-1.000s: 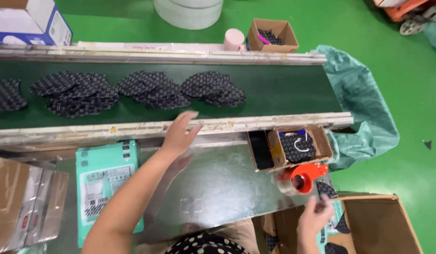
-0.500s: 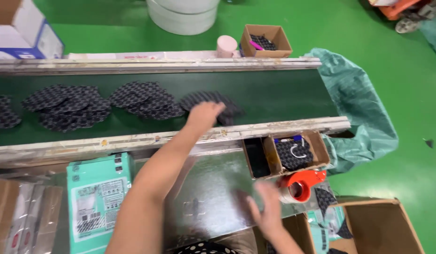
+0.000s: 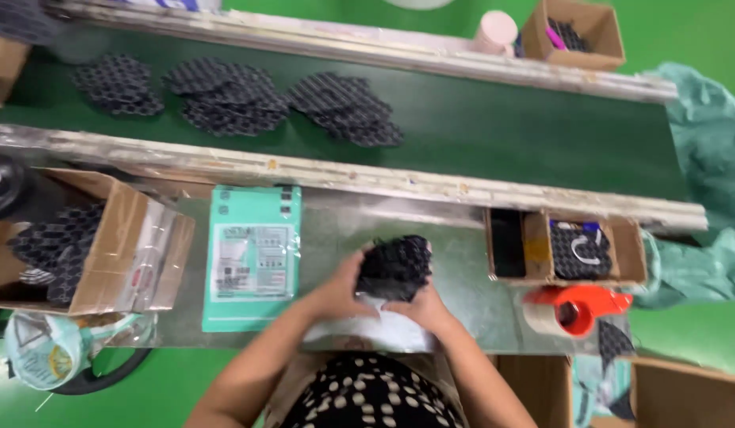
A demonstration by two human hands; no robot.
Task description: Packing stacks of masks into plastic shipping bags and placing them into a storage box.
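Three heaps of black mesh pieces [image 3: 225, 95] wait on the green conveyor belt [image 3: 502, 127] at eleven o'clock. One teal packet [image 3: 252, 257] lies flat at nine. Left hand [image 3: 336, 285] and right hand [image 3: 427, 305] clasp a black bundle [image 3: 395, 265], seemingly over a white bag [image 3: 375, 333], unpacked.

Motion blurred both hands, the left hand [image 3: 336, 287] and right hand [image 3: 425, 305], so individual fingers could not be told apart around the dark bundle [image 3: 394, 266]. The white sheet [image 3: 371, 331] beneath lay partly hidden. The corner carton [image 3: 685, 392] ran off the frame's edge.
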